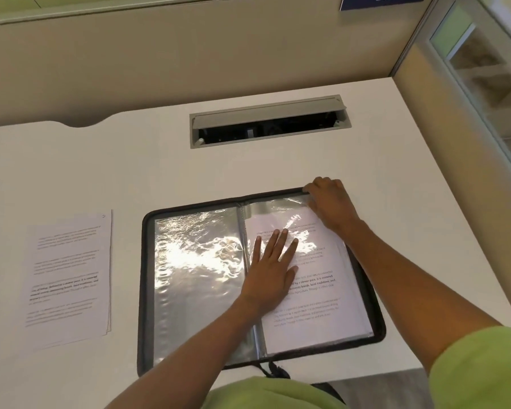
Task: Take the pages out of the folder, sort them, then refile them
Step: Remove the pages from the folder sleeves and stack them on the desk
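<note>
Folder (147, 290) — black, zip-edged — lies open at the front of the white desk (366, 143). Left hand (273, 268) rests flat on the right-side clear sleeve (278, 206), fingers straight and spread, over a printed page (313, 308). Right hand (329, 199) — fingers curled — grips the Folder at its far right corner. Stack of loose pages (68, 276) lies on the desk, well left of the Folder.
</note>
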A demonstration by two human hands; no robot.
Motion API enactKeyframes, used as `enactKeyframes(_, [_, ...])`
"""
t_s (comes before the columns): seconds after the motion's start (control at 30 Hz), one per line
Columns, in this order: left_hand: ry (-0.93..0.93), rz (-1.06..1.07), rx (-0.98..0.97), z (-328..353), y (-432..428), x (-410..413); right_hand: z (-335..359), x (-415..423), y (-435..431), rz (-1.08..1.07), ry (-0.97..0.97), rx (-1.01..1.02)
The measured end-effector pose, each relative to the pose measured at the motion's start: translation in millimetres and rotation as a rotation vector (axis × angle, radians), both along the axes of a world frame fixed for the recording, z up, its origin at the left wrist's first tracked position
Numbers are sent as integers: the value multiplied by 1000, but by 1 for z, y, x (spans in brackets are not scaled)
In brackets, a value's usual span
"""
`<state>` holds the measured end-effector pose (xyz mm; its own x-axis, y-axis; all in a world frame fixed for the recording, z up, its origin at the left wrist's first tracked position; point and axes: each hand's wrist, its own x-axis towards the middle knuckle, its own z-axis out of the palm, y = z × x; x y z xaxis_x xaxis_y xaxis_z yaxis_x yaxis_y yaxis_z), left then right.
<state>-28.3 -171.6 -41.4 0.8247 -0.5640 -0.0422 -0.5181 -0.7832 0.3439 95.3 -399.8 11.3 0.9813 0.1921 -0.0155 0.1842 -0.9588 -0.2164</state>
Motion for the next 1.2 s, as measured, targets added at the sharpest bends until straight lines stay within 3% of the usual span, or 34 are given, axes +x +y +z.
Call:
enactKeyframes(0.2, [-53,241,-292,17,6,44,12,11,-9,30,-70,6])
enactKeyframes(0.33, [-16,371,-306,27,10,95,18,12,-17,55,-58,87])
enactKeyframes(0.57, [91,300,-312,38,12,146,31,13,-23,138,-4,180])
enactKeyframes(0.73, [-16,275,-308,35,16,146,37,24,-17,132,94,131])
enactKeyframes(0.87, [-119,284,-323,26,17,140,44,38,18,127,73,260])
enactKeyframes(1.0, [-141,259,-325,24,17,136,53,60,60,128,377,339])
enactKeyframes(1.2, [-153,197,-358,28,25,134,43,85,74,171,694,134])
